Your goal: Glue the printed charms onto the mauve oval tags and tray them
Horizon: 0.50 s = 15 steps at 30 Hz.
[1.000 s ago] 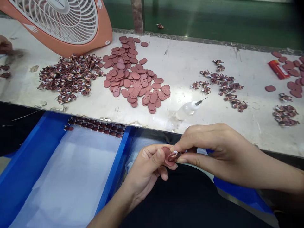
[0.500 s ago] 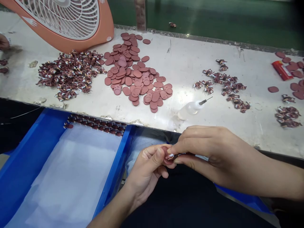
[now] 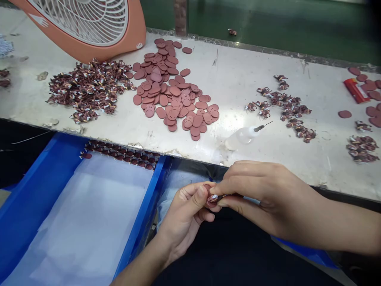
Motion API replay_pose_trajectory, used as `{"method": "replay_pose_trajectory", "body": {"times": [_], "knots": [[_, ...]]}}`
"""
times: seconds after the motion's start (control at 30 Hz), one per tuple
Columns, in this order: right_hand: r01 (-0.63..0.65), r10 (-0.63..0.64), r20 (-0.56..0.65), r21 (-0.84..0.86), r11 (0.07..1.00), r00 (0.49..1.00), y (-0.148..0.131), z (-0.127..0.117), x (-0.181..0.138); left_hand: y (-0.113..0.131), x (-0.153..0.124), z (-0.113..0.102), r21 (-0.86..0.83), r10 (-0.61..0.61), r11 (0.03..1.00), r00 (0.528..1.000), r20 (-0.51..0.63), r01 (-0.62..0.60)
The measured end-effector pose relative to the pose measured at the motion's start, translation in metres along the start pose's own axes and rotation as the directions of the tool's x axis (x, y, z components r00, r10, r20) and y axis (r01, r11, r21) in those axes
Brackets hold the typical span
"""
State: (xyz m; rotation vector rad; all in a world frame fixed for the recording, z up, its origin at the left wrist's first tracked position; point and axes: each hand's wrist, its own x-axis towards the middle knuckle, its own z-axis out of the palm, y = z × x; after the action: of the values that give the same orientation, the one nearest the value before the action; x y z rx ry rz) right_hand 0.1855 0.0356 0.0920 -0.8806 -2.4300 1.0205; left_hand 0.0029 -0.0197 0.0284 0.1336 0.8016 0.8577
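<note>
**Step in hand.** The left hand (image 3: pixel 186 212) pinches a reddish oval disc (image 3: pixel 208 187) between thumb and curled fingers. The right hand (image 3: pixel 262 190) pinches a small brown-and-white figure piece (image 3: pixel 214 198) between thumb and forefinger and sets it against the disc face. Both parts sit below the counter (image 3: pixel 232 79) edge, above the dark lap, and this appears to be the joining stage.

**Next move, requirements.** The figure piece should be centred on the disc. Firm, even pressure is advised (the contact face is hidden, so adhesive cannot be confirmed).

**Surroundings, from the hands.**
- 12 o'clock: clear needle-tip bottle (image 3: pixel 242 136), lying on its side.
- 11 o'clock: disc pile (image 3: pixel 174 89).
- 10 o'clock: figure-piece heap (image 3: pixel 89 87), with an orange fan (image 3: pixel 89 28) beyond it.
- 9 o'clock: blue tray (image 3: pixel 38 186), with a row of dark pieces (image 3: pixel 120 153) along its far rim.

**Markings.** No brand or label is legible. The red item (image 3: pixel 355 90) at 2 o'clock carries print too small to read.
</note>
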Motion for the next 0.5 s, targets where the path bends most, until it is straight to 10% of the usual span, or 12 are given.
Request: {"method": "replay_pose_trajectory", "body": {"times": [0.5], "knots": [[0.044,-0.045,-0.012,-0.043,0.998,0.999,-0.0014,0.0004,0.0031,0.0002,-0.0018,-0.0008,-0.014,0.032,0.999,0.999,0.015,-0.032]]}}
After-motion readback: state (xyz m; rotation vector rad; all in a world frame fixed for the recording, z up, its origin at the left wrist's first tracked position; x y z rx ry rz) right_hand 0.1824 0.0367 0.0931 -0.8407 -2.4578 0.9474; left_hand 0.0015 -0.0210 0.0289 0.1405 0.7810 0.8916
